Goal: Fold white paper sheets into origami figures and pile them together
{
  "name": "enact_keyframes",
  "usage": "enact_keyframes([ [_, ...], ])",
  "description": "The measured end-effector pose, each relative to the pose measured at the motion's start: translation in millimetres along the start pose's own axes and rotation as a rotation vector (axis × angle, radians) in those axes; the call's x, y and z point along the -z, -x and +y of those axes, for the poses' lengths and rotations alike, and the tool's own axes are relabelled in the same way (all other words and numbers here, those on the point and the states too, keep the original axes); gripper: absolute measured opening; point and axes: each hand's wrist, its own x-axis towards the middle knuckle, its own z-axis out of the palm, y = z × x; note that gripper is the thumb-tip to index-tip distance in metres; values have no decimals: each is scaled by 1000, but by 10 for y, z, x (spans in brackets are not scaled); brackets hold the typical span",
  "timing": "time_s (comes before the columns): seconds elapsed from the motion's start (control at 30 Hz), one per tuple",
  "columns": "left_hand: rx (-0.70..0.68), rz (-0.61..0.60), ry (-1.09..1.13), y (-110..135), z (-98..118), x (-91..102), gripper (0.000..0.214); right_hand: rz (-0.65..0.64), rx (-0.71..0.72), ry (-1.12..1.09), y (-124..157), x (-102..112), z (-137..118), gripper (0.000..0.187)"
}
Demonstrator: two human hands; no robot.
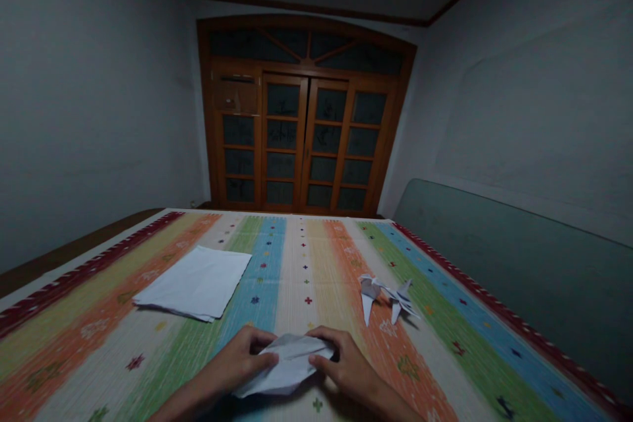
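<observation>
A partly folded sheet of white paper point(289, 369) is held just above the striped cloth at the near middle. My left hand point(247, 357) grips its left side, with the thumb on top and the fingers curled behind. On the right edge, my right hand point(341, 359) pinches the paper in the same way. Creases run across the paper's upper face. Beyond my right hand stands a folded white paper figure point(388, 297) with pointed, leg-like ends. To the left lies a stack of white paper sheets point(198, 283).
A tablecloth point(305, 290) with coloured stripes covers the table. Along the right side stands a greenish-grey panel point(504, 250). Wooden doors with glass panes point(306, 138) are at the far end, between pale walls.
</observation>
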Motion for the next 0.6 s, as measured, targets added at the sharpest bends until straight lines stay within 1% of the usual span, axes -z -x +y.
enact_keyframes([
  [0.07,13,4,23,-20,-20,13,47,-8,11,-3,3,-2,-27,35],
  [0.23,54,-31,90,-64,-96,29,38,67,-43,57,10,-23,-44,33],
  [0.37,65,-32,139,-39,-88,33,35,17,16,-7,-6,-19,-63,32],
  [0.43,85,-48,168,-18,-69,34,35,12,28,-41,-18,-21,-69,31],
  [0.5,108,-82,186,-8,-59,36,37,33,-6,-46,-27,-33,-63,27],
  [0.6,85,-75,100,-19,-71,31,38,74,-67,-6,-29,-66,-33,23],
])
